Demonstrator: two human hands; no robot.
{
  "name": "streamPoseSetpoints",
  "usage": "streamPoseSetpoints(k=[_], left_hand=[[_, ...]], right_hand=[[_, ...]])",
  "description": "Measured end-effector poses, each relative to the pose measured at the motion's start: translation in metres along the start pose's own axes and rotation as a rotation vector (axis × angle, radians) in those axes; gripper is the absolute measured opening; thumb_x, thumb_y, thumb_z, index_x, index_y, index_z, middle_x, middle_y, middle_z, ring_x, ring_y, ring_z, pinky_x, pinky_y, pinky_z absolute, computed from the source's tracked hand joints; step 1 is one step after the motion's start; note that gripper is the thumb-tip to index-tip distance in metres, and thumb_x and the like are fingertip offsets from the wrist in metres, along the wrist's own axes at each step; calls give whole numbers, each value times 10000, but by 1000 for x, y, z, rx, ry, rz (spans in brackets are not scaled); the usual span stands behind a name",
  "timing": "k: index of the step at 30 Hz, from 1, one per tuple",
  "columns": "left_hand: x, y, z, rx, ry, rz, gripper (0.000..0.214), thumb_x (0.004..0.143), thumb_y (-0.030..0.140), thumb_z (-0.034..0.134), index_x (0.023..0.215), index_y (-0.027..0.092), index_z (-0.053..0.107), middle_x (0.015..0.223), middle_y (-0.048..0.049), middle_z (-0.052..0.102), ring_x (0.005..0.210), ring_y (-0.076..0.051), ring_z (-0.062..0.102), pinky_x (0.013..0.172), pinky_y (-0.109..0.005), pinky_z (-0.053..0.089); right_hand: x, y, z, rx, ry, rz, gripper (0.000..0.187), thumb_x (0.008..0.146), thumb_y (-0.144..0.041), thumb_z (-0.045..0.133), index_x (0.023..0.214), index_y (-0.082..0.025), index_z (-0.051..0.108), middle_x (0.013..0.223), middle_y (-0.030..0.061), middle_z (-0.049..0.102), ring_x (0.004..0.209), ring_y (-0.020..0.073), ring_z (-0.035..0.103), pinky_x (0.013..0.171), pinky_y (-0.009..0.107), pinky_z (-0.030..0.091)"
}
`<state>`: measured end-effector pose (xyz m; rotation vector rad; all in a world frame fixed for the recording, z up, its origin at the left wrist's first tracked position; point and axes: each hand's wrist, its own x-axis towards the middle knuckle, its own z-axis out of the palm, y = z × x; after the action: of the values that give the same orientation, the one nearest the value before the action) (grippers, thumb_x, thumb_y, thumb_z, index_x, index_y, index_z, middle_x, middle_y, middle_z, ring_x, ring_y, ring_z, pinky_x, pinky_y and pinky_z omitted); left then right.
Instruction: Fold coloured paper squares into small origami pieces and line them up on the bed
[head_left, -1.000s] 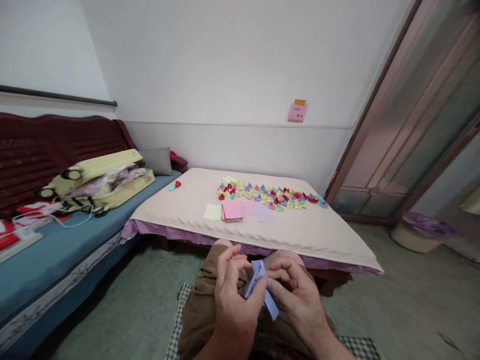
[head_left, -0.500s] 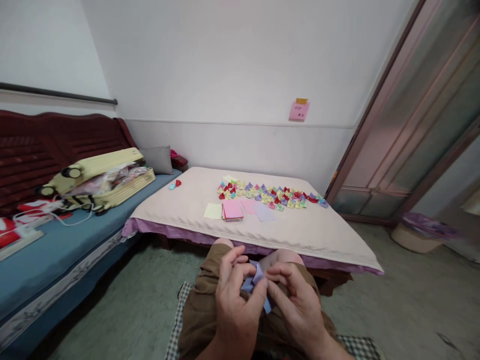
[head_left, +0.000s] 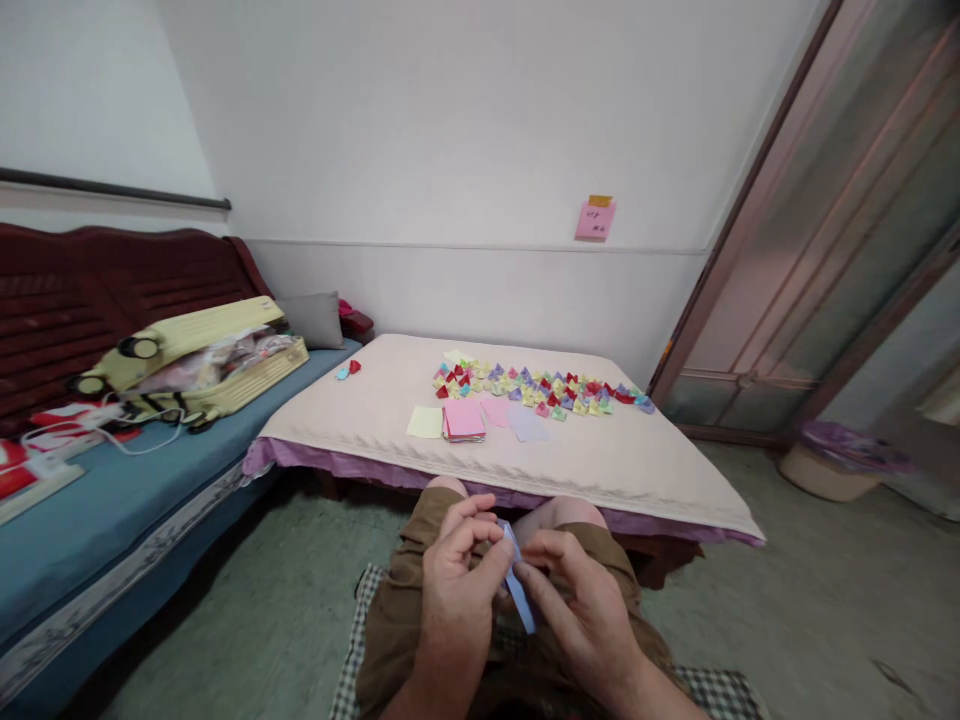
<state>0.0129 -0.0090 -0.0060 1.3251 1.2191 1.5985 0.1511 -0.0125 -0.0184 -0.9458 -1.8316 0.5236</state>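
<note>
Over my lap, both hands pinch a small folded blue paper (head_left: 518, 586). My left hand (head_left: 457, 585) grips its upper left side with thumb and fingers closed. My right hand (head_left: 577, 605) holds its lower right side, fingers curled. The paper shows as a narrow strip standing between the thumbs. Ahead on the low table (head_left: 637, 470) lie a row of several small folded paper pieces (head_left: 540, 388) in mixed colours, a stack of pink sheets (head_left: 464, 420), a yellow sheet (head_left: 425, 422) and loose pale sheets (head_left: 517, 420).
A blue-cushioned wooden sofa (head_left: 90, 520) at the left carries a yellow open case (head_left: 195, 365) and a grey cushion (head_left: 315, 320). A pink note (head_left: 595, 220) sticks on the wall. A glass sliding door (head_left: 825, 260) stands at the right, a basket (head_left: 832, 465) near it.
The blue paper has been folded narrower between my hands; it now shows as a thin strip. Both hands stay together over my lap.
</note>
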Motion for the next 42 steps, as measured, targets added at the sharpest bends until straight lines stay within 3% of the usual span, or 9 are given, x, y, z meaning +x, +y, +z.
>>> streamPoseSetpoints(k=[5,10,12,15,19,24,31,36,42], left_hand=[[2,-1,2,-236,-30,-149,70,625,141,662,615,159,595,899,-69,655,826,-190,623,700,-266,473],[5,2,4,-372,-60,-306,257,559,120,669,802,167,600,679,10,590,595,-117,548,534,-202,410],[7,3,2,-283,-116,-270,215,569,140,672,778,162,624,654,9,579,586,-121,530,528,-209,399],[9,1,-2,-71,-160,-92,21,626,162,663,626,158,642,659,-16,596,616,-136,519,557,-232,389],[9,0,-5,10,-125,12,166,716,190,630,552,173,621,636,-14,597,646,-153,532,604,-249,402],[6,0,-2,3,-162,-51,83,687,207,671,617,171,645,641,4,571,604,-133,498,556,-228,380],[2,1,0,-20,-119,-39,186,684,229,684,542,161,586,607,9,545,564,-112,443,526,-215,345],[5,1,-4,-315,-217,-244,250,812,382,600,734,155,670,671,-28,617,627,-142,545,610,-245,444],[3,6,-1,-427,-173,-317,166,718,307,718,770,157,668,683,-13,627,625,-120,552,619,-227,438]], right_hand=[[0,1,-3,152,-54,139,29,901,-243,548,928,-236,540,782,13,626,738,166,622,618,242,469],[0,-1,-4,314,-60,295,109,867,-302,594,923,-222,546,752,11,644,679,168,602,615,265,464],[1,-2,-4,363,-53,336,135,852,-318,617,917,-222,546,738,7,650,670,167,593,613,267,457],[1,-4,-4,412,-70,363,143,835,-323,637,894,-224,553,708,-4,642,641,153,566,597,259,439],[0,-3,-4,528,-77,432,195,802,-341,673,884,-221,544,668,-16,621,564,127,505,512,236,390],[4,-2,-6,666,-5,507,287,745,-359,736,870,-213,522,658,-23,626,547,118,519,515,227,392],[5,2,-5,685,58,499,286,708,-343,774,821,-193,558,646,-23,605,557,113,515,518,219,395],[5,5,-5,838,43,544,294,665,-304,808,817,-194,581,628,-37,588,515,98,499,480,203,372],[6,-1,-5,943,28,589,295,637,-278,829,788,-189,592,627,-32,624,510,91,520,489,190,364]])
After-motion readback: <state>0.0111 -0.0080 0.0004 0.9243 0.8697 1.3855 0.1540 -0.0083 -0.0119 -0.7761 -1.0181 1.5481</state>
